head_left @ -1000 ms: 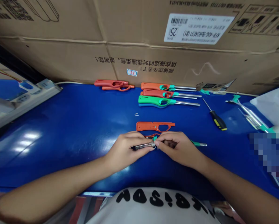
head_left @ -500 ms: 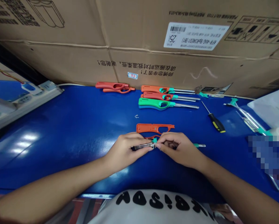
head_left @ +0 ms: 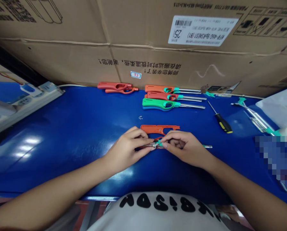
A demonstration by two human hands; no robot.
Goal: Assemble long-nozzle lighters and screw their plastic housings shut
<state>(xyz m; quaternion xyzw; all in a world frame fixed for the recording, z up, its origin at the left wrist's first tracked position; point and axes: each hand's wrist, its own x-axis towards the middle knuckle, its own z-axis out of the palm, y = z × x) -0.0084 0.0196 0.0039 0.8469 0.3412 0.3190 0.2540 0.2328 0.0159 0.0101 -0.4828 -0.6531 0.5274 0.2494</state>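
Left hand [head_left: 125, 147]: thumb and fingers hold the cartridge [head_left: 151, 145] at the table's [head_left: 86, 122] middle. Right hand [head_left: 188, 148]: narrow pinch at the teal piece [head_left: 160, 143], just right of the cartridge; whether it grips cannot be told. Orange shell [head_left: 150, 129]: just beyond, on the far side.

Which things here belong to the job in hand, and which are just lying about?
Likely part of the job:
slim part between the left hand's fingers
teal piece at the right hand's fingertips
orange shell half just beyond
perhaps the untouched screwdriver

Apparently just lying about:
power strip, at left
cardboard box, behind
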